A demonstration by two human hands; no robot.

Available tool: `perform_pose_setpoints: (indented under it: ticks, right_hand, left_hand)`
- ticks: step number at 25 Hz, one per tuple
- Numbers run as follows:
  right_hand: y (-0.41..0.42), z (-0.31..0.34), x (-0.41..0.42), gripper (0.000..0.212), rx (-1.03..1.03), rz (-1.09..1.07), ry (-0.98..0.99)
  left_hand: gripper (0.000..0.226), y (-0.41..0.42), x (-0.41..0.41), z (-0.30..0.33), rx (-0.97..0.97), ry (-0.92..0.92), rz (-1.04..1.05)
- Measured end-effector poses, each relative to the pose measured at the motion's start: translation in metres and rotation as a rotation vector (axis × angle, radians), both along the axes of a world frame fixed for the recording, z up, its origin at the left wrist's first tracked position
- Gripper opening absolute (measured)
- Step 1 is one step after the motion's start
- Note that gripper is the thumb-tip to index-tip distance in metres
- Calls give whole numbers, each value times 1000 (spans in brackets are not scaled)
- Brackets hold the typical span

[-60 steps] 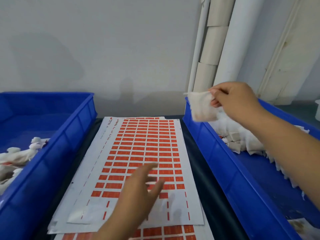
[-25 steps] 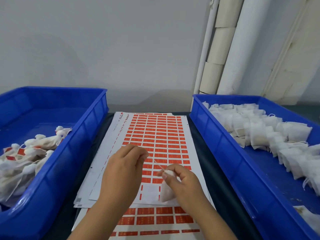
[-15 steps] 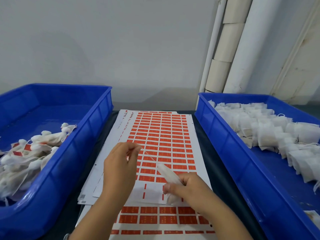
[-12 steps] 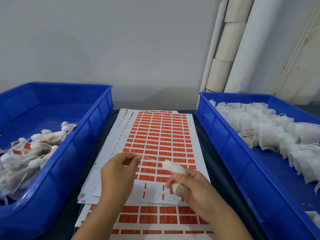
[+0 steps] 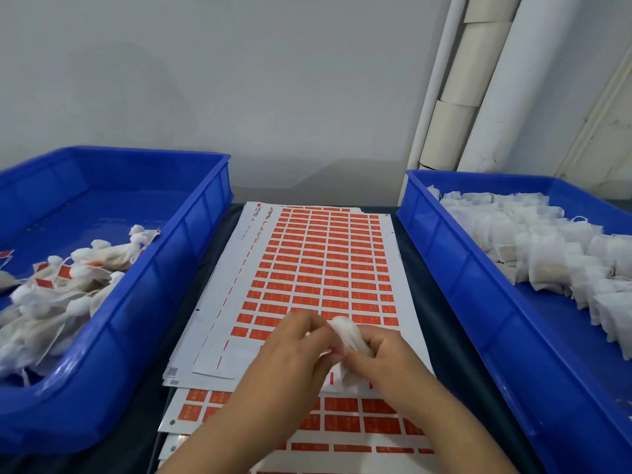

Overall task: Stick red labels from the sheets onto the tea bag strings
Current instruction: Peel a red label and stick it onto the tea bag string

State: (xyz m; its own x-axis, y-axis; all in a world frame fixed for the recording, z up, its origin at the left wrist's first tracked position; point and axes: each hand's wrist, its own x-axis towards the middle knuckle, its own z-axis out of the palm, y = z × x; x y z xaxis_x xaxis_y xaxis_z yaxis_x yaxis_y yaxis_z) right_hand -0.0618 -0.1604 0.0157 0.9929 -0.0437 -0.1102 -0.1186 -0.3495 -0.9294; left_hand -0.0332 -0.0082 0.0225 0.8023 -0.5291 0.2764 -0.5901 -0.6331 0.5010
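Over the sheets (image 5: 321, 268), both hands, left (image 5: 290, 350) and right (image 5: 383, 357), pinch one tea bag (image 5: 345, 336) in curled fingers, apparently sorting its string, unlabelled; next comes peeling off a red label

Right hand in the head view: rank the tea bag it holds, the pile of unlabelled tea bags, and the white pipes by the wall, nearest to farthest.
From the right hand:
1. Tea bag, gripped between both hands, over the label sheets.
2. Pile of unlabelled tea bags, in the blue bin on the right.
3. White pipes, standing against the back wall, far right.
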Motion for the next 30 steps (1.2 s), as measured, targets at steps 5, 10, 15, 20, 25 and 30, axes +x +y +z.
perform_pose_setpoints:
  ticks: [5,10,15,20,25,30]
  right_hand:
    - [1,1,0,14,-12,125,-44]
    - [5,0,0,11,23,113,-88]
    - [28,0,-3,29,59,-90,-289]
    - [28,1,-4,41,89,-182,-351]
    - [33,-1,-5,20,-218,-257,-560]
    - [30,-3,0,22,-519,-302,-767]
  left_hand:
    - [23,-10,8,11,-128,52,-100]
    - [23,-10,8,8,-296,226,15]
    - [22,-15,3,0,-622,317,188]
    - [19,-16,4,0,-749,554,210]
    - [15,-13,11,4,-812,652,241]
    - [16,-13,11,3,-805,664,305]
